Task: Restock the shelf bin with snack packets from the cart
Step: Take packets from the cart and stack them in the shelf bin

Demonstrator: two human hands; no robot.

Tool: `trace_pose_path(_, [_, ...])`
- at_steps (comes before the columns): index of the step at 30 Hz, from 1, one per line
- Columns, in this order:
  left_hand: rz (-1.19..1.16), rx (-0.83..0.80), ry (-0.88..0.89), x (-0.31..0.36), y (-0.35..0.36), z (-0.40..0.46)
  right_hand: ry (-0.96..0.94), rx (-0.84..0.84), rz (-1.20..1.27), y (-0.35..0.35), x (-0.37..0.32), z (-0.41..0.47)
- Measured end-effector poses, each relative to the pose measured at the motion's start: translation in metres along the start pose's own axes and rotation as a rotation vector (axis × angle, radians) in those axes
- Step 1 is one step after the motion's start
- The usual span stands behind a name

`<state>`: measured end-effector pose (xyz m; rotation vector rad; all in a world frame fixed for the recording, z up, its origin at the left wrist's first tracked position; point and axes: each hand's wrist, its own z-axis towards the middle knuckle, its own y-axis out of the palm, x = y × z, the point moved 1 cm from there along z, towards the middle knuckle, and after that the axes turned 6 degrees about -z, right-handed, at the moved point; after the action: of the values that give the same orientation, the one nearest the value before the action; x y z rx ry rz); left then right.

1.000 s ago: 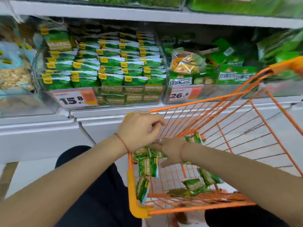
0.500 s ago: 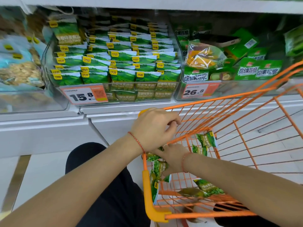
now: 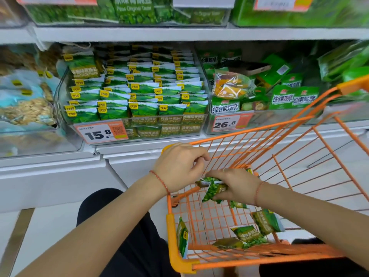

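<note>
On the far left of the shelf (image 3: 139, 35) sits a clear bin of pale blue packets (image 3: 26, 104). Next to it is the clear shelf bin (image 3: 137, 124) with the 15.8 price tag (image 3: 101, 132), packed with rows of green garlic pea packets (image 3: 137, 92) standing up. The left hand (image 3: 177, 166) is at the near left corner of the orange cart (image 3: 259, 258), just below that bin; its fingers (image 3: 199, 156) are curled at the cart's top wire, but I cannot tell if they hold anything. Just beside it, the right hand (image 3: 237, 184) is inside the cart, its fingers clamped on a few green pea packets (image 3: 211, 188). More loose pea packets (image 3: 247, 234) lie on the cart floor, and one stands against the left wall. Right of the first bin is a bin with the 26.8 price tag (image 3: 229, 122), holding mixed green snack bags (image 3: 289, 96)
</note>
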<state>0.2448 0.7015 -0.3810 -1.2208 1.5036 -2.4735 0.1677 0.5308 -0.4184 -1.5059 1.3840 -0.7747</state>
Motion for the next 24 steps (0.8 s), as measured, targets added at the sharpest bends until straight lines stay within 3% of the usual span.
trace_pose_path(3, [-0.077, 0.023, -0.108, 0.005, -0.003, 0.0, 0.066, 0.182, 0.084, -0.028, 0.018, -0.04])
trace_pose_path(6, [-0.242, 0.017, -0.339, 0.031, -0.005, 0.009, 0.124, 0.497, 0.197, -0.048, 0.026, -0.071])
trace_pose_path(9, [-0.654, -0.067, -0.607, 0.071, 0.004, 0.03, 0.129, 0.724, 0.041, -0.056, 0.029, -0.078])
trace_pose_path(12, [-1.076, -0.133, -0.806, 0.101, 0.015, 0.049, 0.154, 0.782, -0.127, -0.057, 0.026, -0.072])
trace_pose_path(14, [-1.289, -0.101, -0.832, 0.104, 0.02, 0.055, 0.187, 0.821, -0.091, -0.059, 0.029, -0.071])
trace_pose_path(17, [-1.517, -0.076, -0.807, 0.095, 0.02, 0.057, 0.223, 0.845, 0.227, -0.059, 0.038, -0.075])
trace_pose_path(24, [-1.569, -0.038, -0.755, 0.07, 0.02, 0.056, 0.196, 0.889, 0.315, -0.045, 0.048, -0.076])
